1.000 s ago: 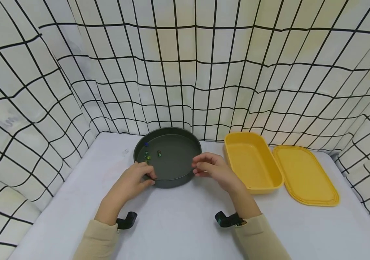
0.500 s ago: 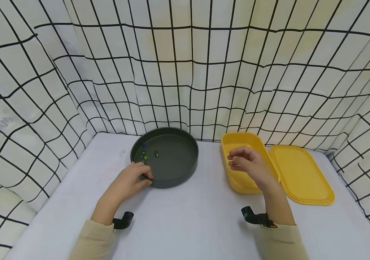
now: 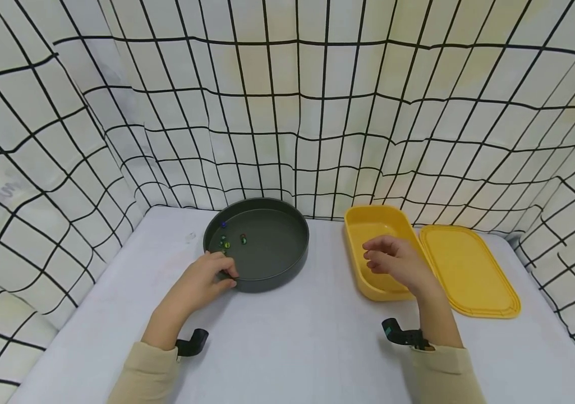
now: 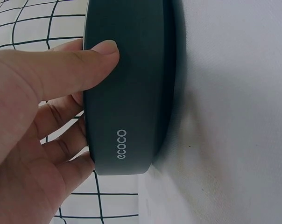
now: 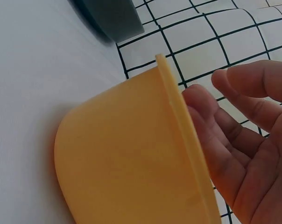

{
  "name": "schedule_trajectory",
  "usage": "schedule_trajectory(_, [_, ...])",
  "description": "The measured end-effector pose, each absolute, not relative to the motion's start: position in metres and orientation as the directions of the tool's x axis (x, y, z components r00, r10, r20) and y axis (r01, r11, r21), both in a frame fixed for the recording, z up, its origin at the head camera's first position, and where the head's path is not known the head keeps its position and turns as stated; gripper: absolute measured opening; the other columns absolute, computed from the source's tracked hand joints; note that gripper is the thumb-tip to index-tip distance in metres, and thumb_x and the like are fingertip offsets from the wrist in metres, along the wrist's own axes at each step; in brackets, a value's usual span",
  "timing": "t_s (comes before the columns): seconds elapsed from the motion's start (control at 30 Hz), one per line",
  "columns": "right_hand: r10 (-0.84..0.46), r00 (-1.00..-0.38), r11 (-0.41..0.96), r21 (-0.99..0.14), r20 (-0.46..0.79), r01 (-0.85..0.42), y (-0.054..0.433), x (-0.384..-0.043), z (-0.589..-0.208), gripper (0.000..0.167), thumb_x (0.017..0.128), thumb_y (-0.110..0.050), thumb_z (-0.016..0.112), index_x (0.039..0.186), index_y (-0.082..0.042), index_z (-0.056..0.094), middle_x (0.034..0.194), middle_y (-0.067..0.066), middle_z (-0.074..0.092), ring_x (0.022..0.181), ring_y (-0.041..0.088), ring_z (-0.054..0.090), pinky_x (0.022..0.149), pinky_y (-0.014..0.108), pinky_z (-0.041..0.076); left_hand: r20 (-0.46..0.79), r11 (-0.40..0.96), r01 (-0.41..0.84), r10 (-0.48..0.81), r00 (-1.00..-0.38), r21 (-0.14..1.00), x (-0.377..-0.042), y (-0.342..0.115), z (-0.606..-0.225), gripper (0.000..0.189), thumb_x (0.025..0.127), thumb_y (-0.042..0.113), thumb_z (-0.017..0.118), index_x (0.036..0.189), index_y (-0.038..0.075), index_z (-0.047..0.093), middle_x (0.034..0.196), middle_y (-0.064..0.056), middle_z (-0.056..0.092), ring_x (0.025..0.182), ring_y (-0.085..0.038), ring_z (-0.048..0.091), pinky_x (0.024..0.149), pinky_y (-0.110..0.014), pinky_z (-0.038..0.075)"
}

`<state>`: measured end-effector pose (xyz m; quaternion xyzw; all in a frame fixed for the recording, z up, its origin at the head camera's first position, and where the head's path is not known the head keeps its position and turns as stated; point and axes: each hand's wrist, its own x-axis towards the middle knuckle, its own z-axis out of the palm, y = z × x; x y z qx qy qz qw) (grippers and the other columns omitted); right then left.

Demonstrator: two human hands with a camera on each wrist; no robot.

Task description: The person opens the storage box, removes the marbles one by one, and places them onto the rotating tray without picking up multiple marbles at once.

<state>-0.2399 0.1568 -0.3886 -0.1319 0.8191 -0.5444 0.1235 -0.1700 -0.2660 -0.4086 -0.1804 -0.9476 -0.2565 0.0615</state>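
My left hand (image 3: 201, 283) grips the near-left rim of a round dark grey pan (image 3: 279, 241). In the left wrist view its thumb lies on the outer wall of the pan (image 4: 131, 93), above the word "ecoco", and the fingers go over the rim. Several small glass marbles (image 3: 243, 239), green and blue, lie in the left part of the pan. Above a yellow oblong tub (image 3: 368, 227) hovers my right hand (image 3: 400, 266). The right wrist view shows that hand (image 5: 253, 135) with loosely bent fingers and nothing between them, beside the rim of the tub (image 5: 127, 149). The tub's floor is partly hidden.
A flat yellow lid (image 3: 471, 272) lies on the white table (image 3: 297, 348), right of the tub. White walls with a black grid (image 3: 287, 112) enclose the table at the back and sides. A black camera (image 3: 193, 342) is strapped to each wrist.
My right hand has moved right, from the pan's right edge to over the yellow tub, then slightly farther right and lower. The left hand has stayed on the pan rim.
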Motion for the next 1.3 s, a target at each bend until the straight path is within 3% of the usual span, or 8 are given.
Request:
schedule_trajectory(0.5, [-0.326,-0.92,0.593,-0.805,-0.219,-0.019,0.159,-0.243,-0.4,0.025,0.099,-0.02,0.061,0.121,-0.008,0.064,0.103,0.013,0.066,0.085,0.025,0.064,0.081,0.036,0.058,0.218,0.8,0.378,0.31,-0.925,0.467,-0.17,-0.266,-0.407,0.023,0.08,0.006,0.082,0.081,0.021,0.064,0.088,0.007,0.062,0.092,-0.019,0.063,0.114,-0.06,0.03])
schedule_trajectory(0.8, [-0.338,-0.905,0.638,-0.77,-0.259,-0.018,0.156,-0.243,-0.405,0.024,0.097,-0.02,0.062,0.118,-0.009,0.066,0.095,0.01,0.066,0.076,0.022,0.061,0.07,0.03,0.054,0.216,0.805,0.373,0.306,-0.927,0.462,-0.168,-0.266,-0.407,0.023,0.08,0.007,0.082,0.081,0.021,0.064,0.088,0.007,0.062,0.093,-0.02,0.061,0.11,-0.057,0.037])
schedule_trajectory(1.07, [-0.367,-0.895,0.661,-0.748,-0.255,-0.058,0.152,-0.24,-0.404,0.025,0.096,-0.018,0.061,0.119,-0.008,0.065,0.097,0.008,0.067,0.077,0.02,0.06,0.07,0.031,0.052,0.222,0.798,0.377,0.307,-0.925,0.47,-0.168,-0.265,-0.407,0.023,0.08,0.006,0.082,0.081,0.021,0.064,0.088,0.006,0.062,0.092,-0.019,0.063,0.113,-0.06,0.031])
schedule_trajectory(1.3, [-0.303,-0.92,0.73,-0.681,-0.246,-0.058,0.157,-0.24,-0.402,0.024,0.097,-0.021,0.063,0.119,-0.01,0.065,0.1,0.009,0.065,0.082,0.022,0.059,0.071,0.03,0.052,0.226,0.796,0.383,0.311,-0.923,0.469,-0.169,-0.265,-0.407,0.023,0.08,0.006,0.082,0.081,0.02,0.064,0.088,0.006,0.062,0.093,-0.02,0.062,0.113,-0.06,0.032])
